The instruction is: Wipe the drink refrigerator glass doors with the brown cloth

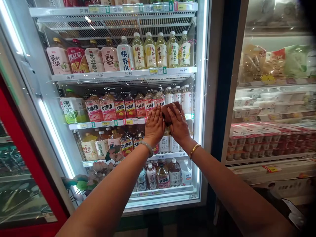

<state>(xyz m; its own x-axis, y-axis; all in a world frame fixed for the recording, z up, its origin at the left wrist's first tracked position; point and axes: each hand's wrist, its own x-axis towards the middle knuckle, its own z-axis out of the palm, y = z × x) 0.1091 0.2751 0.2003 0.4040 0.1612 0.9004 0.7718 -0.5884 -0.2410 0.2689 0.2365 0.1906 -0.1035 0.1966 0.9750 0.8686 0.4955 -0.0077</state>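
Both arms reach forward to the glass door (138, 79) of a lit drinks fridge. My right hand (179, 126) presses a folded brown cloth (171, 112) against the glass, its fingers over the cloth. Beside it, my left hand (155, 125) lies flat with fingers stretched out, its inner edge at the cloth's left side. The palms of both hands are hidden. A pale bangle (148, 148) circles my left wrist and a gold bracelet (195, 150) my right. Bottles of tea (108, 108) stand in rows behind the glass.
A red-framed cabinet (24, 144) stands at the left. On the right, a dark post (228, 82) separates the fridge from an open chiller with bagged goods (274, 62) and stacked cups (256, 141). Leaf and flower shapes (98, 171) show at the fridge's lower left.
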